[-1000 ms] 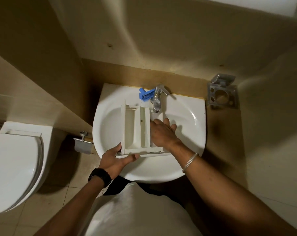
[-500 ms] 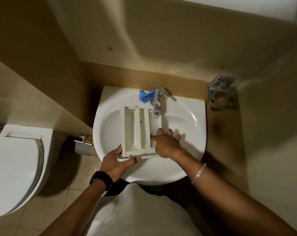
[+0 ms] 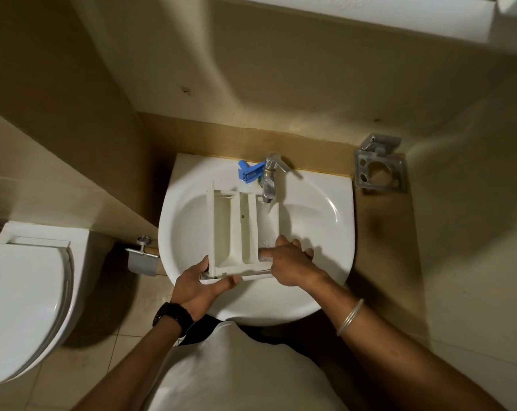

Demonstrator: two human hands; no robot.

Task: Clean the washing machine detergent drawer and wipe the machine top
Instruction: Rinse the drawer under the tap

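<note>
White plastic drawer [image 3: 239, 232] is being rinsed under the tap [image 3: 269, 185] in the sink [image 3: 319, 221]: left hand [image 3: 196, 287] gripping its near-left corner, right hand [image 3: 292, 264] rubbing its right compartment with one finger extended, others curled; machine top wiping seemingly still remaining.

A person holds a white detergent drawer [image 3: 241, 232] over a white sink [image 3: 316, 221], its far end under the chrome tap [image 3: 270, 180]. The left hand [image 3: 200, 287] grips the drawer's near left corner; the right hand [image 3: 289, 262] reaches a finger into the rightmost compartment, where water appears to be pooling. A blue plastic insert [image 3: 249, 172] lies on the rim beside the tap. A toilet [image 3: 23, 307] stands at left.
</note>
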